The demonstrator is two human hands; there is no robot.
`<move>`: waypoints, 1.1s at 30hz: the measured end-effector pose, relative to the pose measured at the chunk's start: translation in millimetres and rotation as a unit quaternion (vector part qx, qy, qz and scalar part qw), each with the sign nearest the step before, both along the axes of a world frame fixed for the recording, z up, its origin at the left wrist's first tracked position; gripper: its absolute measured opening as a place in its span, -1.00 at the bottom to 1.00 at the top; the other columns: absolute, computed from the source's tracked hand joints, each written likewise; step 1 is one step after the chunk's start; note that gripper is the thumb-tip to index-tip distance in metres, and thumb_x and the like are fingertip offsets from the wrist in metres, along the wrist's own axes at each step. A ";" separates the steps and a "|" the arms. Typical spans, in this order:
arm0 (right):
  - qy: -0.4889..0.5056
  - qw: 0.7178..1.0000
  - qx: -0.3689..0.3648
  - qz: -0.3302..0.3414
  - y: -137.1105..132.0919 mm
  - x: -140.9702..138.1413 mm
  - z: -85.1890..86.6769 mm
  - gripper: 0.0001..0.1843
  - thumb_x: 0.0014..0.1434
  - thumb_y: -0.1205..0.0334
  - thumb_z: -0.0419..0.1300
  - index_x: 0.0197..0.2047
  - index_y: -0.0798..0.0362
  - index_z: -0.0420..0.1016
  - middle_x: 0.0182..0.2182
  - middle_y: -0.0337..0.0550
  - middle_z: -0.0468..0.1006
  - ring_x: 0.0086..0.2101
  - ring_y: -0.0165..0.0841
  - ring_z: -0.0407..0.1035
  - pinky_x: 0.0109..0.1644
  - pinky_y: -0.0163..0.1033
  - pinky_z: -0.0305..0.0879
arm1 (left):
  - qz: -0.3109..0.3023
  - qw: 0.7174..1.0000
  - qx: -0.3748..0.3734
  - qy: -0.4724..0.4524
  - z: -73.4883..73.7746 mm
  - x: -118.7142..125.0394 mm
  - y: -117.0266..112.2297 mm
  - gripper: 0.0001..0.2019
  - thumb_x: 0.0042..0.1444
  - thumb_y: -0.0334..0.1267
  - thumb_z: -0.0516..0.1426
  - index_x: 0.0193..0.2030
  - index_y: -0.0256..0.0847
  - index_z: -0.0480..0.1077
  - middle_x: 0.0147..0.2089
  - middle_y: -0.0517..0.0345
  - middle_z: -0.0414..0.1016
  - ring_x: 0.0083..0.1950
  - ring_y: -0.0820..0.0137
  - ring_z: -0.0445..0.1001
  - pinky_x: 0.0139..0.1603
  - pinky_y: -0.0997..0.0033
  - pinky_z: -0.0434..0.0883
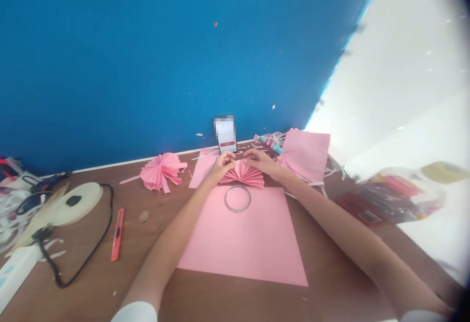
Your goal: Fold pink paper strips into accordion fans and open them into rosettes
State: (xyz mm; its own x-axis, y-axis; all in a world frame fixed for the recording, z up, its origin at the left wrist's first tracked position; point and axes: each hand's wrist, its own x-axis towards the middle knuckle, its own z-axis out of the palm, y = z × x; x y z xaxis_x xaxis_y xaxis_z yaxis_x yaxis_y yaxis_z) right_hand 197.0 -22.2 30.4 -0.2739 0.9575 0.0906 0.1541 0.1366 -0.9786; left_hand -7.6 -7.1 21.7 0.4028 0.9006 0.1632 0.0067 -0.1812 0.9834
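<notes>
My left hand (222, 162) and my right hand (258, 159) meet over a pleated pink paper fan (244, 175) at the far edge of a large pink sheet (242, 243). Both hands have their fingers curled and pinch the fan's top folds from either side. A thin metal ring (238, 198) lies on the sheet just below the fan. A finished pink fan rosette (161, 171) lies to the left on the brown table.
A phone (226, 138) leans against the blue wall behind the fan. A stack of pink sheets (306, 153) lies at the right, a red utility knife (117, 234), a tape roll (75, 202) and a black cable (84, 258) at the left. A clear bag (389, 197) sits far right.
</notes>
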 end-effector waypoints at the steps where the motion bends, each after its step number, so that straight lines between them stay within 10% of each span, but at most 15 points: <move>1: -0.006 1.000 -0.002 0.002 0.0 0.8 0.6 -0.61 0.03 0.01 0.25 -0.10 0.00 0.40 -0.35 -0.25 0.45 -0.31 -0.37 0.34 -0.18 -0.22 0.24 | 0.004 1.000 0.000 -0.003 -0.4 0.0 0.2 -0.79 0.00 -0.32 0.16 -0.19 -0.20 0.29 -0.38 0.24 0.33 -0.34 0.51 0.32 -0.26 0.51 0.23; 12: 0.025 1.000 -0.008 -0.010 5.2 4.9 -2.9 -0.61 -0.03 0.28 0.23 -0.07 -0.02 0.39 -0.11 -0.18 0.50 -0.14 -0.35 0.38 -0.04 -0.19 0.27 | 0.062 0.998 -0.010 -0.014 -2.3 -0.7 4.7 -0.77 0.03 -0.31 0.13 -0.14 -0.20 0.29 -0.35 0.21 0.36 -0.31 0.48 0.35 -0.23 0.50 0.24; 17: 0.018 0.991 0.072 -0.115 6.8 1.9 -0.1 -0.59 -0.05 0.31 0.23 -0.07 0.02 0.34 -0.26 -0.16 0.51 -0.18 -0.32 0.41 -0.03 -0.14 0.29 | -0.026 0.999 -0.020 0.023 9.4 2.2 -4.9 -0.66 0.04 -0.33 0.08 0.00 -0.17 0.29 -0.19 0.11 0.41 -0.16 0.38 0.39 -0.16 0.45 0.29; 25: 0.031 0.996 0.079 0.001 2.9 -2.6 -2.1 -0.56 0.02 0.17 0.27 -0.02 0.03 0.32 -0.22 -0.11 0.51 -0.17 -0.31 0.43 -0.03 -0.11 0.33 | -0.028 0.994 0.065 0.077 11.0 4.2 -8.0 -0.83 0.05 -0.18 0.15 -0.35 -0.23 0.27 -0.36 0.24 0.28 -0.31 0.48 0.26 -0.27 0.51 0.20; 33: 0.000 0.997 0.051 -0.056 3.3 -0.7 0.8 -0.52 -0.03 0.12 0.30 -0.04 0.02 0.35 -0.33 -0.18 0.53 -0.27 -0.32 0.42 -0.14 -0.17 0.32 | 0.050 0.999 0.009 0.019 4.5 0.9 -0.3 -0.68 -0.02 -0.11 0.20 -0.50 -0.24 0.15 -0.50 0.29 0.14 -0.43 0.53 0.16 -0.40 0.53 0.12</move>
